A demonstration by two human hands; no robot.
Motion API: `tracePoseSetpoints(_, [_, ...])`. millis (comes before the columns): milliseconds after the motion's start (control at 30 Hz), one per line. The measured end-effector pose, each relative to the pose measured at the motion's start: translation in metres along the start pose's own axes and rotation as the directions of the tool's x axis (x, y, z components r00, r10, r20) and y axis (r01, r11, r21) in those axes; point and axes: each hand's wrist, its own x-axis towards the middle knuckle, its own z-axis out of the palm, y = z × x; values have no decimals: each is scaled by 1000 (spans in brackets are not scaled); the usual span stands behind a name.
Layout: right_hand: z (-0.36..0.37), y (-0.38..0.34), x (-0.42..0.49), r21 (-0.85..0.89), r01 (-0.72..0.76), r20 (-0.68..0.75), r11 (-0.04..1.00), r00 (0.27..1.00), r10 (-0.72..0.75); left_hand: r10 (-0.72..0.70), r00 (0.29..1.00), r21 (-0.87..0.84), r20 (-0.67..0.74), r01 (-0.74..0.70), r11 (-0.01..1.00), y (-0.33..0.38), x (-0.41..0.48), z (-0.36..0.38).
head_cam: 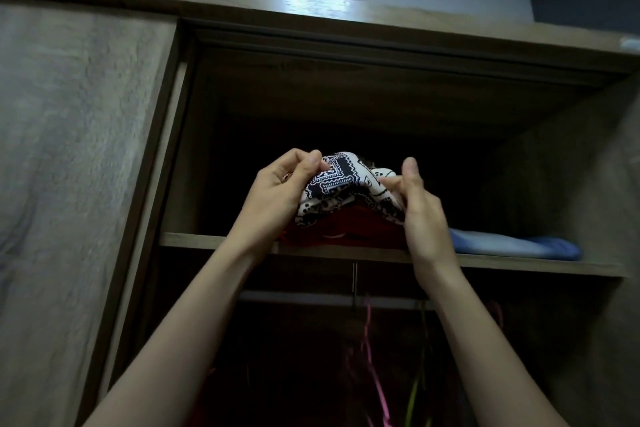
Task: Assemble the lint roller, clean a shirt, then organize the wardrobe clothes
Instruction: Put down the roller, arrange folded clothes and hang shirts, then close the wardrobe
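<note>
1. A tall brown wood-grain wardrobe [346, 94] fills the frame, standing open and dark inside.
2. Its pale wood-grain sliding door [76, 149] covers the left side of the frame.
3. A long wooden shelf [207, 240] runs across the middle of the frame.
4. A folded light blue garment [512, 244] lies flat on the shelf at right of centre.
5. A folded red garment [332, 234] sits on the shelf at centre.
6. A folded black-and-white patterned cloth [346, 184] rests on top of the red garment, bunched up between both hands.
7. The left hand [277, 191] pinches the cloth's left edge with curled fingers.
8. The right hand [422, 215] grasps its right edge, thumb raised.
9. A metal rail [294, 298] hangs below the shelf.
10. A thin pink hanger [369, 340] and a thin green hanger [420, 374] hang from the rail, at lower centre.
</note>
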Motion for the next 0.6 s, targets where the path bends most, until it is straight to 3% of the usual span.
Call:
tracePoseSetpoints(233, [9,8,10,-188,35,-93,981,994,-54,-42,999,4,-23,42,999,6,-5,-1])
tracePoseSetpoints(400, [8,0,1,-124,-41,-18,991,999,39,10,999,-49,51,-7,999,7,-11,-6])
tracePoseSetpoints(600, [9,-17,-16,-91,141,97,986,986,-133,95,995,-32,17,-94,995,1,-20,-4])
